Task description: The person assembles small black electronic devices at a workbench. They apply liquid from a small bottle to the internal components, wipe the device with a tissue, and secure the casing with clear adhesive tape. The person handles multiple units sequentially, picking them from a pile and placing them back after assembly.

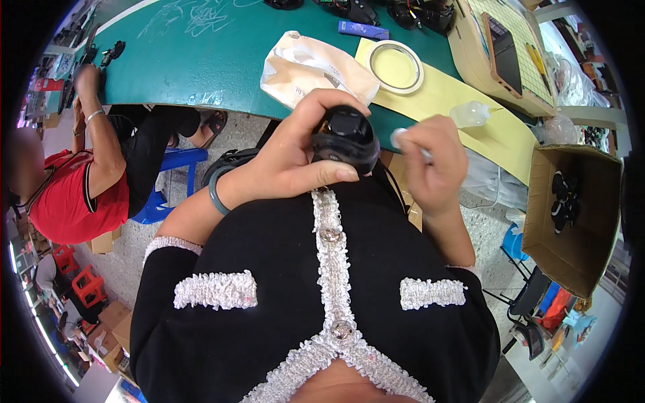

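My left hand is wrapped round a glossy black rounded device, held up in front of my chest near the table edge. What kind of device it is, I cannot make out. To its right, apart from it, my right hand is closed in a pinch on a small white piece, slightly blurred, whose tip sticks out by the thumb and forefinger. Beyond my left hand lies a crumpled soft pack of tissues. A small translucent squeeze bottle with a thin nozzle rests on its side beyond my right hand.
A roll of tape lies on a yellow sheet across the green table. A beige case stands at the far right. An open cardboard box holds a black item. A person in red sits at left.
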A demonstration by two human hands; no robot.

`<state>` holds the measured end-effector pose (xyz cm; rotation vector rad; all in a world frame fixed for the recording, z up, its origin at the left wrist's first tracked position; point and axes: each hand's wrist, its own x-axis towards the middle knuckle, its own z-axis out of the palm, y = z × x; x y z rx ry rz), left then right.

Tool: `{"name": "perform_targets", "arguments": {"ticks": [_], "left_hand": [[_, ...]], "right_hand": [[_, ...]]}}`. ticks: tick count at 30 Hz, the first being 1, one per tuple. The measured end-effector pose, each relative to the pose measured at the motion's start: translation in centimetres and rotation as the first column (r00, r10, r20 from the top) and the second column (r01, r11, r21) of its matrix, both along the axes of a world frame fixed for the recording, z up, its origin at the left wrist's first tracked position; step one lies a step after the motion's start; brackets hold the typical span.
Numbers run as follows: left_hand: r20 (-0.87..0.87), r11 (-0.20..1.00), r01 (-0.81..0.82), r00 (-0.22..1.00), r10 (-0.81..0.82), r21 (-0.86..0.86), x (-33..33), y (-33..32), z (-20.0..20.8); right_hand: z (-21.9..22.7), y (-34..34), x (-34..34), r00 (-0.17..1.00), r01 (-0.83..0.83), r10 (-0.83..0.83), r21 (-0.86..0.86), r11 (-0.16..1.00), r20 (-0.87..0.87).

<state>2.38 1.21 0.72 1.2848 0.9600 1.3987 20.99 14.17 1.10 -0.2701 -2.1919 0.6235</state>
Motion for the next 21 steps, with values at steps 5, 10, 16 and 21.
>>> {"name": "perform_targets", "arguments": {"ticks": [5, 10, 16, 21], "left_hand": [[0.341, 0.996, 0.046, 0.940, -0.017, -0.076, 0.3, 1.0, 0.0], [0.432, 0.988, -0.004, 0.899, 0.072, -0.156, 0.3, 1.4, 0.3], [0.357, 0.973, -0.112, 0.917, 0.179, -0.201, 0.7, 1.6, 0.7], [0.298, 0.926, -0.238, 0.897, 0.325, -0.294, 0.0, 0.8, 1.2]], "right_hand": [[-2.2, 1.3, 5.3, 0.907, 0.194, -0.343, -0.482, 0.855, -0.244], [-1.3, 2.1, 7.5, 0.797, 0.222, -0.539, -0.697, 0.681, -0.272], [-0.8, 0.6, 0.2, 0.968, 0.132, -0.098, -0.136, 0.982, 0.229], [-2.2, 0.3, -4.9, 0.880, 0.060, -0.031, -0.046, 0.997, 0.474]]}}
